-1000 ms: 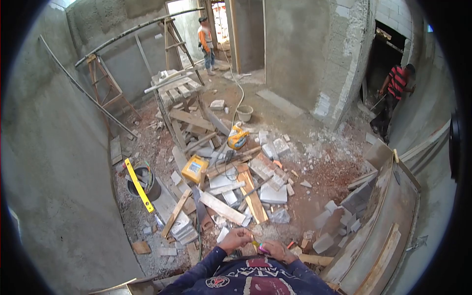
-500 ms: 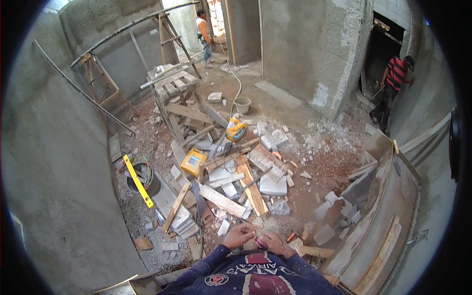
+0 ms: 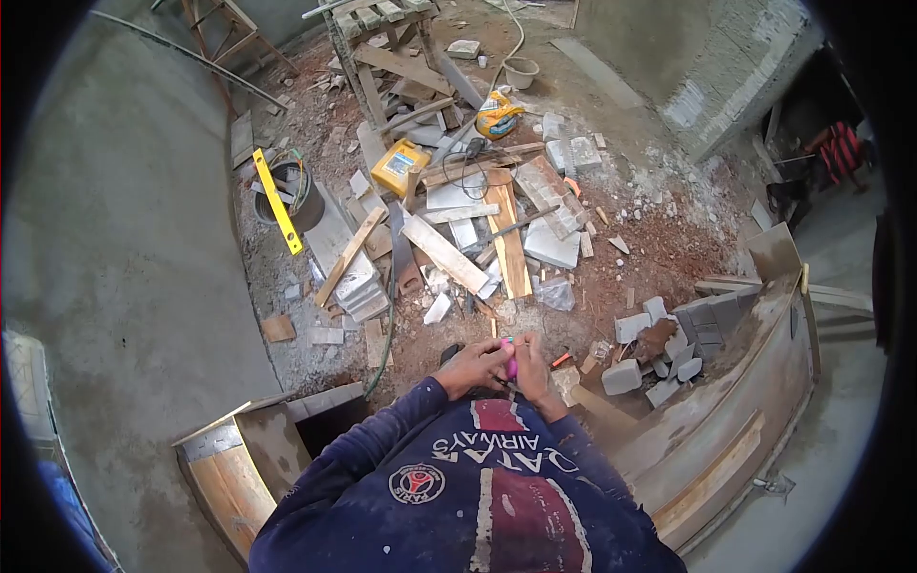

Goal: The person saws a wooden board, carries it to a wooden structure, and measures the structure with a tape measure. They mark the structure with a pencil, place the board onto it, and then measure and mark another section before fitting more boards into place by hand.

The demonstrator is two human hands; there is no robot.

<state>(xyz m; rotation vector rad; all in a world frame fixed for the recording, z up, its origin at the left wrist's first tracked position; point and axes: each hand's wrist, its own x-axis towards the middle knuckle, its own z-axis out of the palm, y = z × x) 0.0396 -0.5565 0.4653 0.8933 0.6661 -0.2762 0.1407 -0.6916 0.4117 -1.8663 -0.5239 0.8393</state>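
My two hands meet in front of my chest. My right hand (image 3: 534, 371) is closed around a small pink object (image 3: 510, 364), whose exact kind I cannot make out. Fingertips of my left hand (image 3: 474, 369) are pinched together right beside it; whatever they grip is too small to tell. Below the hands is the dark blue shirt (image 3: 420, 449) I wear. On the ground just beyond lie a handsaw (image 3: 405, 263) and a short orange piece (image 3: 561, 360).
Planks (image 3: 508, 239), white blocks (image 3: 551, 244) and a yellow jerrycan (image 3: 401, 167) litter the ground ahead. A yellow spirit level (image 3: 277, 202) leans on a black bucket (image 3: 308, 205). Wooden formwork (image 3: 735, 411) stands at right. Another person (image 3: 839, 158) bends near the doorway.
My view has tipped downward, so the rubble sits higher. My hands have come together, the left fingers now against the pink object. The person at right has bent lower.
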